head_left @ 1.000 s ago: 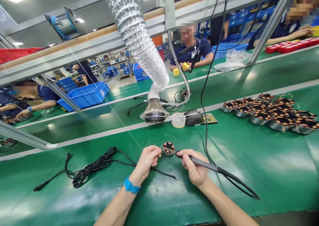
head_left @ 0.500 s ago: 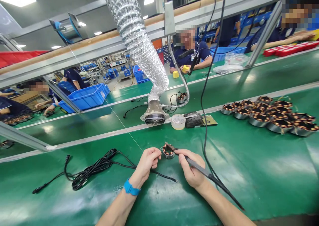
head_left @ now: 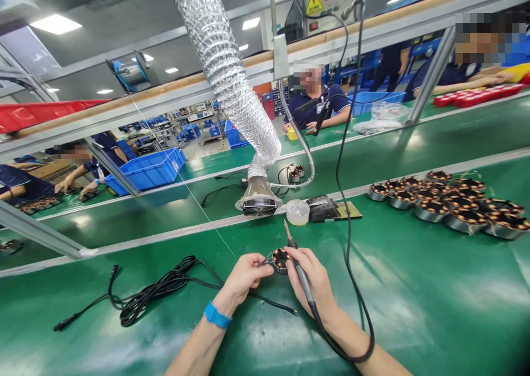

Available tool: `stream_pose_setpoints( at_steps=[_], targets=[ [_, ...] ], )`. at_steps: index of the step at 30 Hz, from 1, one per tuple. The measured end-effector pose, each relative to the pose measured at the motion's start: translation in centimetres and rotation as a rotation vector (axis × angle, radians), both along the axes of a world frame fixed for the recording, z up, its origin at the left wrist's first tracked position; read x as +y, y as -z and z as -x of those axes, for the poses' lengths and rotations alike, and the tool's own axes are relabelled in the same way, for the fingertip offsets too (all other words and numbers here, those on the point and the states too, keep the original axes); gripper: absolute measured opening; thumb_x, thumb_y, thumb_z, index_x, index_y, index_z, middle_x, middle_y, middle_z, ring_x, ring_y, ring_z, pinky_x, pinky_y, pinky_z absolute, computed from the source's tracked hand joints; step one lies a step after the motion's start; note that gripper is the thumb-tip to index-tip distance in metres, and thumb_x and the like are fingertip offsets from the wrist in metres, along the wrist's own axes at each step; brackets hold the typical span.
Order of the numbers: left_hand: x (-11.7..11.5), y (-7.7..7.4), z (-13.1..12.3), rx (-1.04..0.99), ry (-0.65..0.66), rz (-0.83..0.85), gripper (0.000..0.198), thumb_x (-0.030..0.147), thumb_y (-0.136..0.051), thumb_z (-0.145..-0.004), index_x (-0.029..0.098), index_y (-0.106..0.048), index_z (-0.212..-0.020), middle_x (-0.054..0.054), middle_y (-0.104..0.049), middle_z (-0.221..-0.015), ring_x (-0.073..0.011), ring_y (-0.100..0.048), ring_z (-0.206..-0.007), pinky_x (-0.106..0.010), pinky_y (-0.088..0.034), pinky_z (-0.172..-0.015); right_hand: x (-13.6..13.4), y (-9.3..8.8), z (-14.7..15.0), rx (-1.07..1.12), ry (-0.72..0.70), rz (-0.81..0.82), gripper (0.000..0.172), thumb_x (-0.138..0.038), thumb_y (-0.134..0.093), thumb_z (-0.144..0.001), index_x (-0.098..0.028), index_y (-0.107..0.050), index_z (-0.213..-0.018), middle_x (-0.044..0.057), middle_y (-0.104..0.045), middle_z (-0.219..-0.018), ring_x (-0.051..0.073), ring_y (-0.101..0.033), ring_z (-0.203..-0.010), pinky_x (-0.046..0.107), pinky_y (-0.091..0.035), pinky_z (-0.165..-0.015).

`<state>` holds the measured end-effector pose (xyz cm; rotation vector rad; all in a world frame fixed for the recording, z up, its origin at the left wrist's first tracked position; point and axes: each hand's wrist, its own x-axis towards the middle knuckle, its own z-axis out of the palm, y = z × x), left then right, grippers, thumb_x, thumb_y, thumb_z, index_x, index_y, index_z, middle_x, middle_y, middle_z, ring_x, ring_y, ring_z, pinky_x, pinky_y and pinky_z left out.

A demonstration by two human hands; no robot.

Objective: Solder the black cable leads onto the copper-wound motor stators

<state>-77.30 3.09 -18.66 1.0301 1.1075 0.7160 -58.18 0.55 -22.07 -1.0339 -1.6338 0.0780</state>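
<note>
A small round motor stator (head_left: 280,259) with copper windings lies on the green bench between my hands. My left hand (head_left: 244,276), with a blue wristband, pinches at the stator's left side; what its fingertips hold is too thin to name. My right hand (head_left: 314,282) is closed round a soldering iron (head_left: 298,265), whose tip points up and away, lifted off the stator. Its black cord (head_left: 350,243) loops from my wrist and rises to the overhead rail.
A silver fume duct (head_left: 232,83) ends in a nozzle (head_left: 259,202) just behind the stator, beside a white tub (head_left: 297,211) and a black stand (head_left: 327,207). Several finished stators (head_left: 447,199) sit at right. A coiled black cable (head_left: 157,287) lies at left. Other people work across the belts.
My right hand has swung the soldering iron from lying across the stator to pointing upward, tip clear of it. The cord has looped round my wrist. My left hand stays at the stator.
</note>
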Motion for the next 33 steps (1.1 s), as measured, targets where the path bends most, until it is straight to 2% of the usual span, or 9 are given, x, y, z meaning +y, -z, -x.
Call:
stream_pose_setpoints(
  at_steps=[3, 6, 11, 13, 15, 19, 26, 30, 33],
  targets=[
    [-0.2, -0.2, -0.2, 0.049, -0.016, -0.053, 0.054, 0.045, -0.095, -0.054, 0.018, -0.056, -0.080, 0.007, -0.047, -0.064, -0.0038, -0.025, -0.049, -0.025, -0.010, -0.047, -0.1, 0.0, 0.0, 0.016, -0.016, -0.002, 0.037, -0.012, -0.057, -0.097, -0.029, -0.063, -0.130, 0.006, -0.069, -0.100, 0.023, -0.072, -0.085, 0.039, -0.065, -0.074],
    [-0.2, -0.2, 0.0, 0.101, -0.005, -0.116, 0.051, 0.046, -0.094, -0.057, 0.019, -0.059, -0.081, 0.006, -0.048, -0.062, -0.0062, -0.029, -0.050, -0.024, -0.016, -0.047, -0.1, -0.2, -0.1, 0.041, -0.011, -0.009, 0.038, -0.013, -0.056, -0.097, -0.031, -0.063, -0.129, 0.005, -0.068, -0.098, 0.024, -0.073, -0.083, 0.040, -0.065, -0.072],
    [0.1, 0.1, 0.5, 0.132, 0.051, -0.137, 0.054, 0.060, -0.090, -0.063, 0.020, -0.057, -0.077, 0.007, -0.045, -0.060, -0.0047, -0.023, -0.045, -0.026, -0.012, -0.044, 0.0, -0.6, -0.3, 0.078, 0.004, -0.029, 0.039, -0.013, -0.053, -0.097, -0.034, -0.063, -0.129, 0.004, -0.069, -0.094, 0.024, -0.074, -0.078, 0.039, -0.066, -0.067],
    [0.2, -0.2, 0.7, 0.129, 0.053, -0.113, 0.056, 0.067, -0.086, -0.066, 0.019, -0.057, -0.075, 0.008, -0.040, -0.057, -0.0038, -0.020, -0.044, -0.026, -0.010, -0.044, 0.0, -0.7, -0.4, 0.079, 0.007, -0.031, 0.038, -0.012, -0.054, -0.097, -0.033, -0.064, -0.128, 0.004, -0.070, -0.095, 0.024, -0.074, -0.080, 0.039, -0.066, -0.068],
    [0.2, -0.6, 0.8, 0.094, 0.051, -0.068, 0.057, 0.069, -0.083, -0.068, 0.017, -0.060, -0.075, 0.007, -0.043, -0.058, -0.0030, -0.019, -0.044, -0.025, -0.008, -0.045, -0.1, -0.7, -0.4, 0.074, 0.008, -0.030, 0.038, -0.011, -0.055, -0.096, -0.032, -0.064, -0.127, 0.005, -0.071, -0.096, 0.024, -0.074, -0.082, 0.039, -0.066, -0.071],
    [0.3, -0.9, 0.8, -0.007, 0.026, 0.012, 0.053, 0.061, -0.087, -0.067, 0.014, -0.065, -0.077, 0.002, -0.052, -0.067, -0.0024, -0.019, -0.047, -0.025, -0.007, -0.046, -0.2, -0.5, -0.3, 0.070, 0.009, -0.011, 0.037, -0.011, -0.056, -0.096, -0.030, -0.065, -0.127, 0.005, -0.071, -0.098, 0.023, -0.074, -0.084, 0.038, -0.065, -0.074],
    [-0.1, 0.8, -0.5, 0.044, -0.079, -0.065, 0.053, 0.060, -0.089, -0.066, 0.014, -0.066, -0.076, 0.009, -0.029, -0.053, -0.0035, -0.014, -0.045, -0.028, -0.004, -0.046, -0.2, 0.0, -0.1, 0.053, -0.045, -0.009, 0.041, -0.008, -0.056, -0.097, -0.029, -0.062, -0.131, 0.007, -0.071, -0.104, 0.022, -0.074, -0.088, 0.037, -0.065, -0.078],
    [0.0, 0.6, -0.3, 0.017, -0.073, -0.059, 0.054, 0.061, -0.089, -0.067, 0.013, -0.067, -0.080, 0.009, -0.030, -0.055, -0.0032, -0.013, -0.046, -0.028, -0.004, -0.047, -0.2, 0.1, -0.2, 0.039, -0.033, -0.014, 0.040, -0.009, -0.057, -0.097, -0.029, -0.063, -0.131, 0.007, -0.071, -0.104, 0.022, -0.073, -0.088, 0.037, -0.065, -0.077],
    [0.2, 0.2, 0.2, -0.038, -0.082, -0.010, 0.051, 0.058, -0.087, -0.067, 0.015, -0.060, -0.073, 0.006, -0.040, -0.060, -0.0018, -0.015, -0.046, -0.027, -0.004, -0.047, -0.2, 0.0, -0.2, 0.035, -0.024, -0.014, 0.040, -0.010, -0.057, -0.097, -0.029, -0.063, -0.131, 0.007, -0.070, -0.102, 0.022, -0.073, -0.087, 0.037, -0.064, -0.075]
  ],
)
